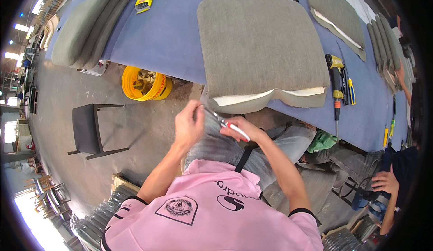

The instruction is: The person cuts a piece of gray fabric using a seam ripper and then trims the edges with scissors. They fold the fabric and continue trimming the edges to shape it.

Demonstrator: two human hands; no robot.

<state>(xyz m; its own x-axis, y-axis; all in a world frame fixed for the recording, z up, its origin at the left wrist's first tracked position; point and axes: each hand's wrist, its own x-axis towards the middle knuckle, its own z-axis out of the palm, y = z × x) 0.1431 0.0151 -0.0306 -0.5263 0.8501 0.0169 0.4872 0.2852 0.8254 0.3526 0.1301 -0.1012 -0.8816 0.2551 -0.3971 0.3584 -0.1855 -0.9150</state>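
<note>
In my right hand [241, 129] is a tool with a red-and-white handle [238, 132] and a slim metal front end; it looks like pliers. My left hand [189, 122] is closed, fingers curled in close to the tool's metal tip; what it pinches, if anything, is hidden. Both hands are over my lap, just short of the table edge. Right beyond them lies a grey-green fabric cushion [264, 43], its near side slit open to white padding [270, 96] and its cover flap hanging past the edge.
A yellow air tool [334, 66] and a yellow-blue screwdriver [351, 92] lie right of the cushion. Stacked cushions [88, 30] stand far left, near a green-yellow box [145, 0]. A yellow bucket [146, 84] and black chair [88, 129] are on the floor. A co-worker's hand [386, 181] shows at right.
</note>
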